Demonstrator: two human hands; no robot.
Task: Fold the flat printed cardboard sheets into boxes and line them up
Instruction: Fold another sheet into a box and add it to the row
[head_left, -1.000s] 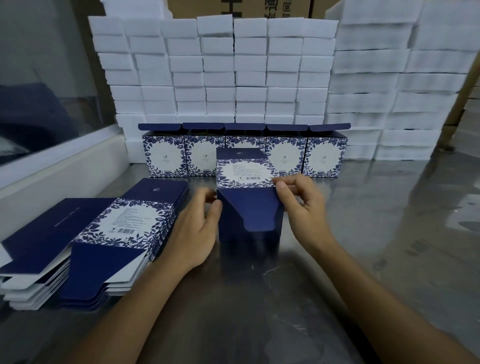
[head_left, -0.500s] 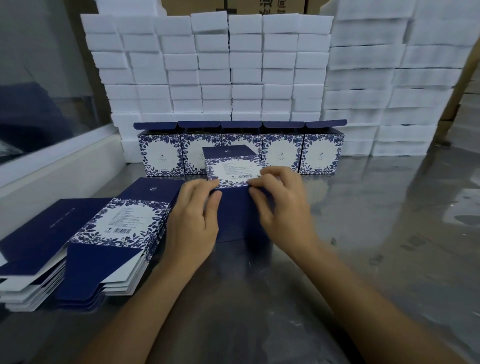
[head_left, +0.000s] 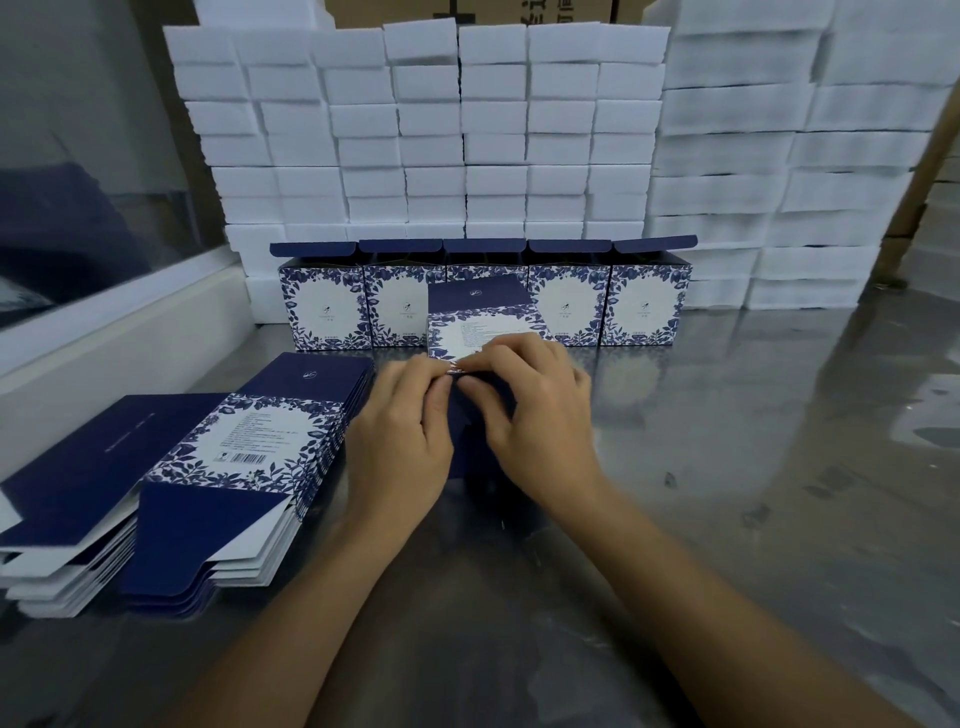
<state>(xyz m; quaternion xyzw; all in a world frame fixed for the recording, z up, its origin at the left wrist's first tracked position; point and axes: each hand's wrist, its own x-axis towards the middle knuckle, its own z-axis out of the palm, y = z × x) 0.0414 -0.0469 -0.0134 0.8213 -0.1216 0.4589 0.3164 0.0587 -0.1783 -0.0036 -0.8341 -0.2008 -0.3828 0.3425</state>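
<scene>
the box (head_left: 475, 317) lies on its side at centre, in front of the row (head_left: 483, 296) at 12 o'clock; left hand (head_left: 402, 441) and right hand (head_left: 535, 415) pinch its near flap, likely tucking the end shut; flat sheets (head_left: 239, 457) wait at 9 o'clock, within reach.

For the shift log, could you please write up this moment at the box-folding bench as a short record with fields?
Surface: grey metal table
In work: box being folded, lying on its side in front of the row, near end facing the person
Left hand: fingers on the box's near end
Right hand: fingers curled on the same flap edge
Finished: row of five boxes, upright, lids open
Stock: stack of flat sheets at left
Background: white foam blocks, stacked
</scene>
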